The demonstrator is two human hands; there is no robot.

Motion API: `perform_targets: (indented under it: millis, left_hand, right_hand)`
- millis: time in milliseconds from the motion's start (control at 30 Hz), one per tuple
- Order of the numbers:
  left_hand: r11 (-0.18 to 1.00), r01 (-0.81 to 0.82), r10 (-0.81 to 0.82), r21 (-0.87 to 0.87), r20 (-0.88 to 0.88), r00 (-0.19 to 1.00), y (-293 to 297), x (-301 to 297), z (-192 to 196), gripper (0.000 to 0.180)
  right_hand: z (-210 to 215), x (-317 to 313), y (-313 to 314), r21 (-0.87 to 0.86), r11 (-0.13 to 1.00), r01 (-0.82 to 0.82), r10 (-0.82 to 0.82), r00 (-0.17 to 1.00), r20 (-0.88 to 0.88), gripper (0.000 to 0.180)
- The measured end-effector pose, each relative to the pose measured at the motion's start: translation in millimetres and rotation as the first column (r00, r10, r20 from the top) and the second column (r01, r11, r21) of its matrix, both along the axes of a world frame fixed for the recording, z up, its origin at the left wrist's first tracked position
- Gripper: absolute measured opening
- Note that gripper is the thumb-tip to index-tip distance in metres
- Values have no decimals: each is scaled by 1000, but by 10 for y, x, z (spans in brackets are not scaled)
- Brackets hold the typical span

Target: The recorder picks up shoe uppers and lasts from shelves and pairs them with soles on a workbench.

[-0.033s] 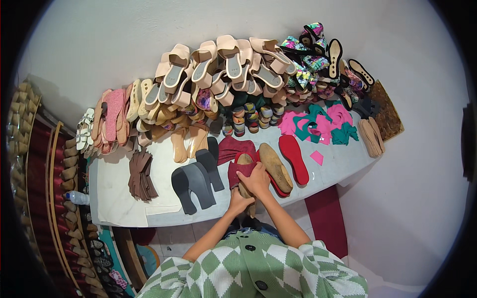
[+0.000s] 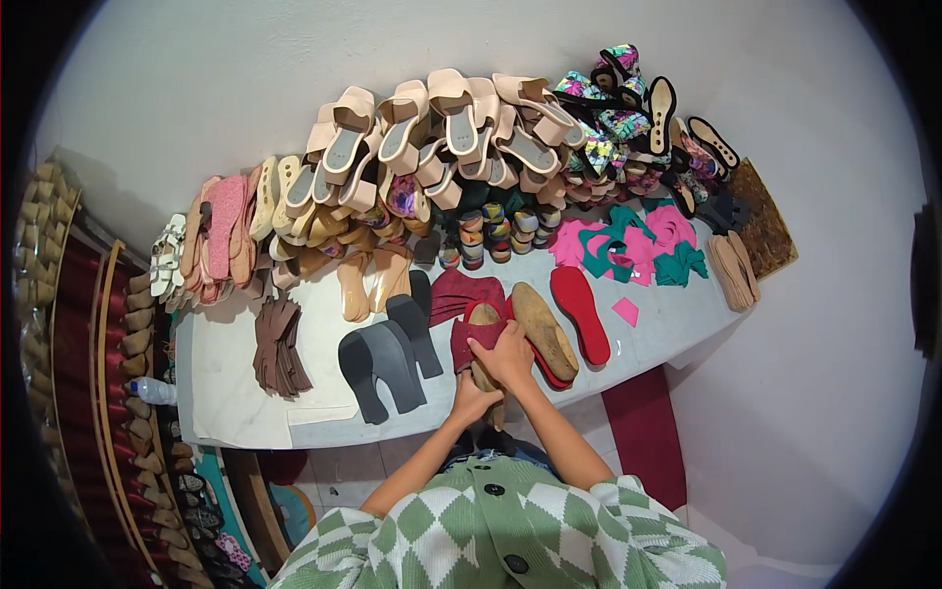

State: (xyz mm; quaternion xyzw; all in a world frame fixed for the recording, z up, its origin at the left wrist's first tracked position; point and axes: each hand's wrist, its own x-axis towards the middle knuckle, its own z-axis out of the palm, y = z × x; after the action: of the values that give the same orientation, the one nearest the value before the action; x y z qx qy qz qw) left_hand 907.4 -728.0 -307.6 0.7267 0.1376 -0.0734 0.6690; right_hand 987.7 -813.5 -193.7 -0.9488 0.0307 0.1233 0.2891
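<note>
Near the table's front edge I hold a wooden shoe last [image 2: 483, 316] with a dark red upper piece [image 2: 469, 343] laid across it. My right hand [image 2: 509, 355] is closed over the upper from the right side. Lower down, my left hand [image 2: 474, 398] wraps round the last's heel end; some of its fingers are hidden underneath. Just right of my hands, another wooden last [image 2: 542, 332] rests on a red sole. A separate red insole [image 2: 580, 314] lies beyond it. Behind the held last are more dark red pieces [image 2: 461, 293].
Dark grey sole pieces [image 2: 378, 368] lie to the left, with a brown stack of strips [image 2: 280, 348] farther over. Heeled beige sandals [image 2: 456, 113] pile along the wall. Pink and green scraps [image 2: 628, 245] and tan insoles [image 2: 734, 270] sit right. A rack of lasts [image 2: 145, 393] stands left.
</note>
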Motion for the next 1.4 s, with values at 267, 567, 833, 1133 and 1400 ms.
perform_targets:
  millis: [267, 567, 833, 1133, 1400]
  left_hand:
    - [999, 14, -14, 32, 5, 1000, -20, -35, 40, 76]
    - [995, 46, -47, 90, 16, 999, -35, -37, 74, 80]
    - [969, -16, -15, 247, 122, 992, -66, 7, 90, 70]
    - [966, 18, -51, 258, 122, 991, -50, -5, 111, 70]
    - [977, 71, -78, 199, 23, 997, -64, 11, 197, 81]
  right_hand:
    - [21, -53, -19, 26, 999, 35, -36, 999, 34, 84]
    - [-11, -80, -57, 83, 995, 50, -56, 997, 62, 83]
    - [-40, -22, -80, 155, 987, 44, -67, 987, 148, 84]
    - [-327, 105, -215, 304, 952, -26, -30, 983, 180, 88]
    - [-390, 211, -288, 529, 848, -25, 8, 999, 34, 74]
